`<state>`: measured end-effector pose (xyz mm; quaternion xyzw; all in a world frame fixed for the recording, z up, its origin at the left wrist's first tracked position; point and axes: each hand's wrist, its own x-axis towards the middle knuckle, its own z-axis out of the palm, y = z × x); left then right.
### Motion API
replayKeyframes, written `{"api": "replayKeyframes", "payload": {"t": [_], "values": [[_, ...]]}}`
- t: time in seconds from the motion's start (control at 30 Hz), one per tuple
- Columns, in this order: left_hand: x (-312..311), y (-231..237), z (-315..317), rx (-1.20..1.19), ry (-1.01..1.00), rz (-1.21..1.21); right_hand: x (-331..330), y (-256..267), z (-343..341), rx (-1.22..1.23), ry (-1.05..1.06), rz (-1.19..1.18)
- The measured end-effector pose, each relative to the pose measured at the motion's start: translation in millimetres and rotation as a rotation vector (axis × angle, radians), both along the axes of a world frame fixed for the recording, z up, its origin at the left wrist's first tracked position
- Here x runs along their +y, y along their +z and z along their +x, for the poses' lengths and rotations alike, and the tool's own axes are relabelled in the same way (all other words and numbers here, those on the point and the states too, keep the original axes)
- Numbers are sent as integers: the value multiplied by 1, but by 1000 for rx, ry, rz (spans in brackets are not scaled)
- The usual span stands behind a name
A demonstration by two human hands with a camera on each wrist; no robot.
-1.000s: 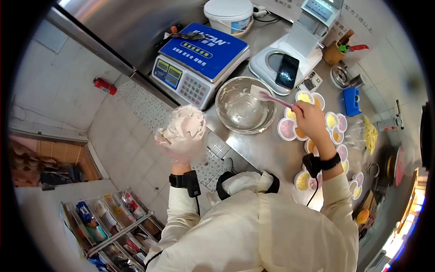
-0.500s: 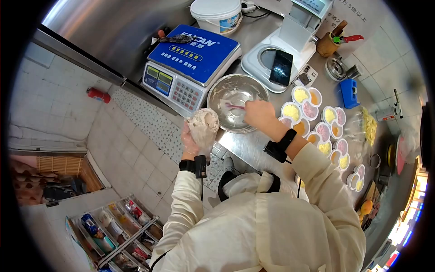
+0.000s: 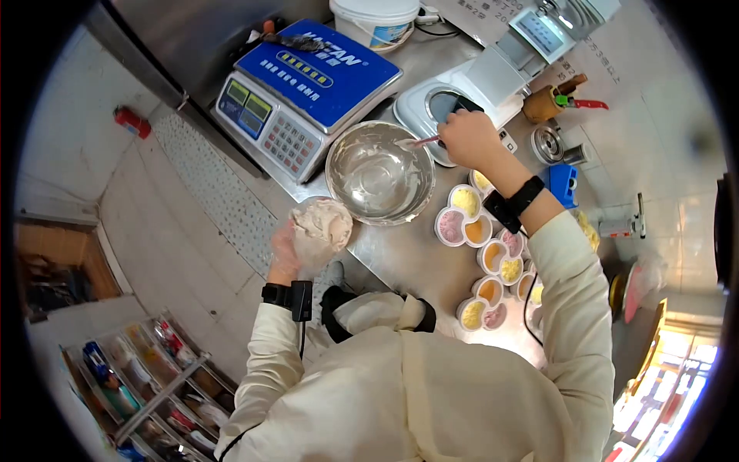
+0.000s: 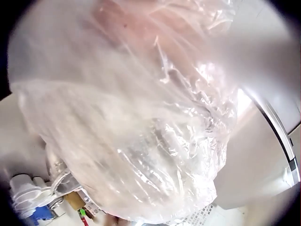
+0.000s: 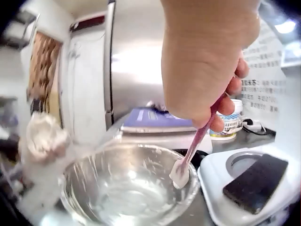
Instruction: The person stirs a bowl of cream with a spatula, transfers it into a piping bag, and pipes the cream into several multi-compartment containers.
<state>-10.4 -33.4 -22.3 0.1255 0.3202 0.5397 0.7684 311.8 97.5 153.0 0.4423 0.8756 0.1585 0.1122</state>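
Observation:
My left hand (image 3: 285,250) holds a clear plastic bag (image 3: 312,250) filled with pale cream, in front of the metal bowl's left side. That bag (image 4: 122,127) fills most of the left wrist view, with the fingers blurred behind the plastic. My right hand (image 3: 471,140) grips the pink handle of a spatula (image 3: 419,142) at the bowl's right rim. In the right wrist view the spatula's pale head (image 5: 179,174) is at the inner edge of the bowl (image 5: 129,188). Streaks of cream coat the bowl's wall.
A blue-topped scale (image 3: 319,69) stands behind the bowl to the left. A white machine (image 3: 431,108) with a dark phone (image 5: 256,183) on its base is behind to the right. Several cups (image 3: 465,202) of yellow, pink and orange filling stand right of the bowl. A white bucket (image 3: 376,19) is at the back.
The right hand went into the bowl with the spatula, then moved back up and right to the rim. The left hand came towards the bowl with the bag, then drew slightly away.

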Motion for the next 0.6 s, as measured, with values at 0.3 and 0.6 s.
{"api": "replayKeyframes", "payload": {"t": [0.3, 0.6], "values": [[-20, 43, 42, -23, -379, 84, 4, 11, -48, -416, -34, -356], [-5, 39, 58, -126, -314, 232, 25, 27, -46, -211, -275, -371]]}}
